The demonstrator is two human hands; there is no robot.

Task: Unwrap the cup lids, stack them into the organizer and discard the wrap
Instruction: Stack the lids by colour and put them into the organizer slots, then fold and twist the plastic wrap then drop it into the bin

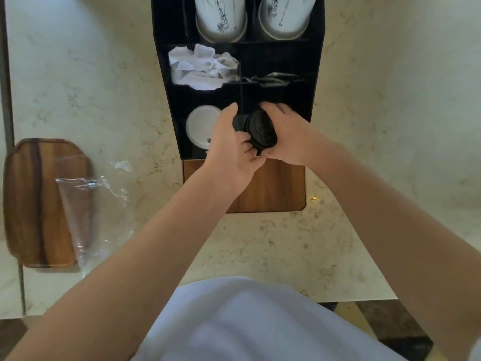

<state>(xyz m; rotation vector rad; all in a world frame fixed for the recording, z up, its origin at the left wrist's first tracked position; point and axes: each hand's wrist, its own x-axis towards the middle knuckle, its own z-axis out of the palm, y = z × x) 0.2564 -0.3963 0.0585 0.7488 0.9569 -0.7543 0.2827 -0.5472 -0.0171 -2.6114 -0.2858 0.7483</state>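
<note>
A stack of black cup lids (260, 131) lies on its side between both hands, over the front right compartment of the black organizer (166, 82). My left hand (231, 149) grips the stack's left end and my right hand (289, 134) grips its right end. White lids (200, 126) sit in the front left compartment. The clear plastic wrap (88, 209) lies crumpled on the counter at the left, partly over a wooden tray (28, 204).
White paper cups (221, 19) stand in the organizer's back compartments. White napkins (200, 66) and dark packets (273, 79) fill the middle ones. A wooden board (276, 188) lies under the organizer's front. The marble counter (364, 126) extends on both sides.
</note>
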